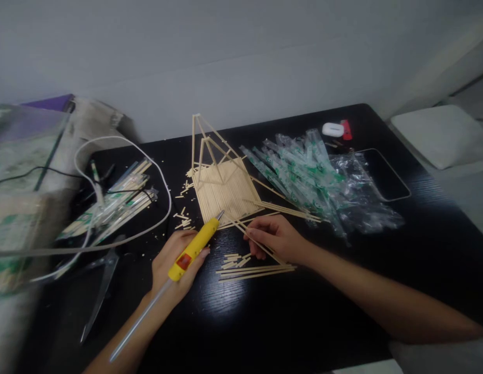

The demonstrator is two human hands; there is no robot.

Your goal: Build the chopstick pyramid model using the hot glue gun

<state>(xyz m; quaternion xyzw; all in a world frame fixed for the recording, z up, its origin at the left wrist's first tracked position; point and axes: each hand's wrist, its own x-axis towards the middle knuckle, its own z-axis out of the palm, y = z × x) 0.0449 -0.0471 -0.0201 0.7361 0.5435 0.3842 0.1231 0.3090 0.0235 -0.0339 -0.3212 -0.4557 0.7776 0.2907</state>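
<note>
My left hand (175, 265) is wrapped round a yellow glue gun (198, 248), with a clear glue stick (140, 321) sticking out of its back end. The gun's nozzle points up and right, close to the front edge of a flat panel of wooden sticks (229, 189). Slender sticks rise from the panel's far side as a pointed frame (204, 140). In the pinched fingers of my right hand (274, 239) are thin wooden sticks, their far ends near the nozzle. Whether they touch it I cannot tell. Several loose sticks (255, 272) and short cut pieces (231, 261) lie just below.
Green-printed plastic wrappers (299, 171) lie right of the panel, beside a phone (385, 174) and a white case (332, 129). At left are wrapped sticks (120, 197), a white cable (163, 176) and scissors (103, 291). Stick offcuts (183, 221) are scattered by the panel.
</note>
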